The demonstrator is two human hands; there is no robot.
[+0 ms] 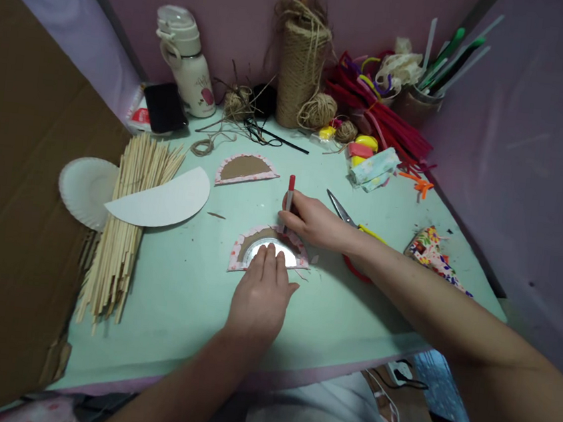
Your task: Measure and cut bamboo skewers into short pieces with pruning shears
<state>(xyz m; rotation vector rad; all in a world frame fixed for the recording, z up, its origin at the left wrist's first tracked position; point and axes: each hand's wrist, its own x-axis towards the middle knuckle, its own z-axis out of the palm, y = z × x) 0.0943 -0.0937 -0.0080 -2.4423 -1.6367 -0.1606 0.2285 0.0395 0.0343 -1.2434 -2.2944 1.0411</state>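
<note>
My left hand (pixel 261 294) lies flat with fingers together, pressing a small white half-disc (pixel 271 249) onto a brown cardboard semicircle with pink floral edging (pixel 238 250). My right hand (pixel 316 221) is closed on a red-capped pen (pixel 290 195), held upright with its tip at the top edge of that semicircle. A second trimmed cardboard semicircle (pixel 246 167) lies farther back on the pale green table (pixel 177 287).
Scissors (pixel 342 212) lie by my right wrist. A white paper half-plate (pixel 164 200) rests on a bundle of wooden sticks (pixel 123 234), beside a paper plate (pixel 83 187). Twine spools (pixel 301 72), a bottle (pixel 189 60), pipe cleaners (pixel 386 124) and floral fabric (pixel 431 250) sit behind and right. Cardboard (pixel 14 210) stands left.
</note>
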